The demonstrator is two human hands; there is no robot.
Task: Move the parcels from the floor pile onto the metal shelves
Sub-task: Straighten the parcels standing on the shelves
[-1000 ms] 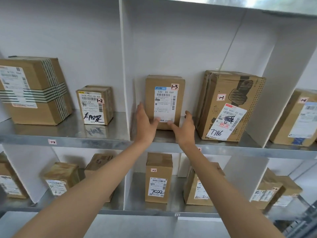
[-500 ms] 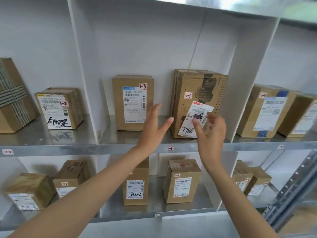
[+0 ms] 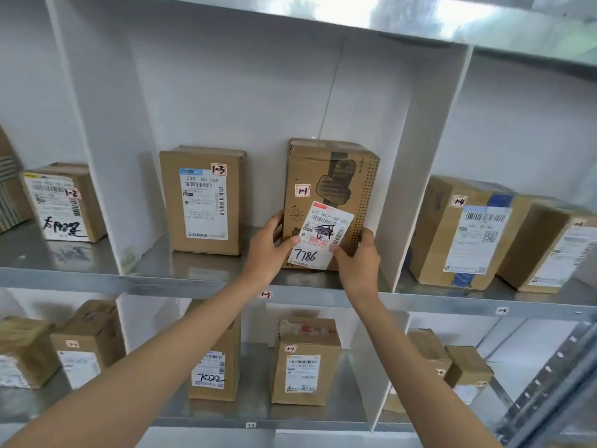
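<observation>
A tall brown parcel (image 3: 332,176) with a white label marked 7786 stands upright on the upper metal shelf (image 3: 200,278), in the bay tagged 1-3. My left hand (image 3: 269,250) grips its lower left edge, thumb across the front. My right hand (image 3: 358,258) grips its lower right corner, thumb on the label. A second upright parcel (image 3: 203,198) marked 1-3 stands to its left in the same bay, apart from both hands.
White dividers (image 3: 416,176) split the shelves into bays. Parcels stand in the neighbouring bays: one marked 1-2 (image 3: 61,205) at left, two at right (image 3: 468,234). The lower shelf (image 3: 258,413) holds several more boxes. A perforated metal upright (image 3: 549,386) rises at lower right.
Both hands left the left-hand 1-3 parcel, moved right and took hold of the 7786 parcel's lower edges. The view shifted right.
</observation>
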